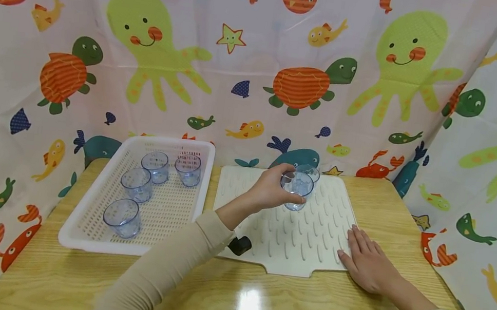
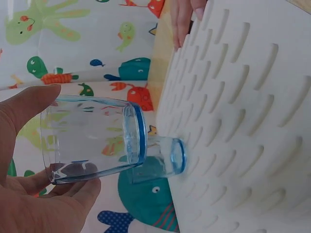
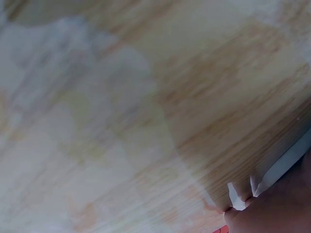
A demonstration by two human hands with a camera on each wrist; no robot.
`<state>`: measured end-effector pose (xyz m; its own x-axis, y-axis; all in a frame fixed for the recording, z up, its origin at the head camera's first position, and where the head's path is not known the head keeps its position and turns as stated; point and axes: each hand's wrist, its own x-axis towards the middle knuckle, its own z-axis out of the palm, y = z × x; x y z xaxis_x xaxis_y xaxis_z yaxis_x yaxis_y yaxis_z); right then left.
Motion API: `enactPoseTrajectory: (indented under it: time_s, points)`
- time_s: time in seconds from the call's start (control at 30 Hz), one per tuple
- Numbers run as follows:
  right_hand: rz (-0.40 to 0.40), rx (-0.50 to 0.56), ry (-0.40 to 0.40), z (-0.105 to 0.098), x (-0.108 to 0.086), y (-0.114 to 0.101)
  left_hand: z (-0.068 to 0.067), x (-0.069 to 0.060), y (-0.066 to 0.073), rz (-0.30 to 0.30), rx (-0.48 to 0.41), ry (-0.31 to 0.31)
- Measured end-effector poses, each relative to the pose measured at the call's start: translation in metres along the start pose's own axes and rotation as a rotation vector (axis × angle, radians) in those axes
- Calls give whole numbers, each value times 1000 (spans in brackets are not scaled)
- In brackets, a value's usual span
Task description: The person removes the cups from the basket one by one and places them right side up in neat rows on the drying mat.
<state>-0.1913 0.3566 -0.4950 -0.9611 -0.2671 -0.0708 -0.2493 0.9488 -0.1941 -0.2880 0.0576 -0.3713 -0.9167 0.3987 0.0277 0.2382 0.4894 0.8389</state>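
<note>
My left hand [image 1: 274,188] grips a clear, blue-tinted glass [image 1: 296,189] above a white ridged draining mat [image 1: 276,231], with the thumb on one side and fingers on the other. In the left wrist view, the held glass [image 2: 92,141] hangs apart from the mat, its wider end up. Behind it, a second glass [image 2: 158,162] stands on the far part of the mat. My right hand [image 1: 367,262] lies flat at the mat's right edge, its fingertips touching that edge. Only part of the right hand [image 3: 277,208] shows in the right wrist view, which is blurred.
To the left stands a white perforated basket [image 1: 204,191] holding several similar glasses [image 1: 124,218]. Everything rests on a wooden table [image 1: 194,293]. A curtain [image 1: 254,31] printed with sea animals hangs behind and along both sides.
</note>
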Motion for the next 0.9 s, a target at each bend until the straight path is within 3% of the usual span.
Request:
enactPoseTrajectory:
  time_s: [0.37, 0.6, 0.9]
  points:
    - [8, 4, 0, 1, -3, 0, 24, 5, -3, 4, -8, -21]
    - [8, 3, 3, 0, -2, 0, 38, 11, 1, 14, 36, -27]
    - [1, 9, 15, 1, -1, 0, 58, 16, -2, -19, 47, -35]
